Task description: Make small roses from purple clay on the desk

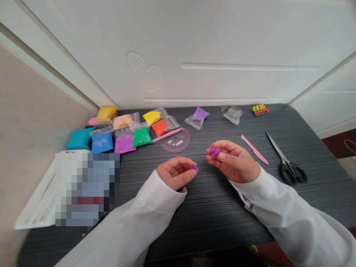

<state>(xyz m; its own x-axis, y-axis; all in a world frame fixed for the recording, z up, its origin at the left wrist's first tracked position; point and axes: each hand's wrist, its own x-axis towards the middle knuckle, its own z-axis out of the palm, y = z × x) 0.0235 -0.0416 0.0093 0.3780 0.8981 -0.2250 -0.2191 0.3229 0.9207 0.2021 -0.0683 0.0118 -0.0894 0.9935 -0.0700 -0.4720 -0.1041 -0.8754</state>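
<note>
Purple clay piece [215, 151] in right hand [232, 161], purple clay bit [195, 167] in left hand [176, 172]

Piece is lumpy, matte, grainy-looking, pinched narrow between right thumb and fingertips, held over dark ribbed tabletop [211, 207]. Smaller bit sits at left fingertips, fingers curled in around it, thumb lying across. Hands close together, not touching, palms turned inward, wrists coming out of loose white sleeves [155, 200]. Further up the table, zip bags of coloured clay [122, 135] lie in a cluster beside a pink protractor [176, 141]. Pink plastic clay knife [254, 149] and black-handled scissors [289, 167] lie right of the right hand
</note>
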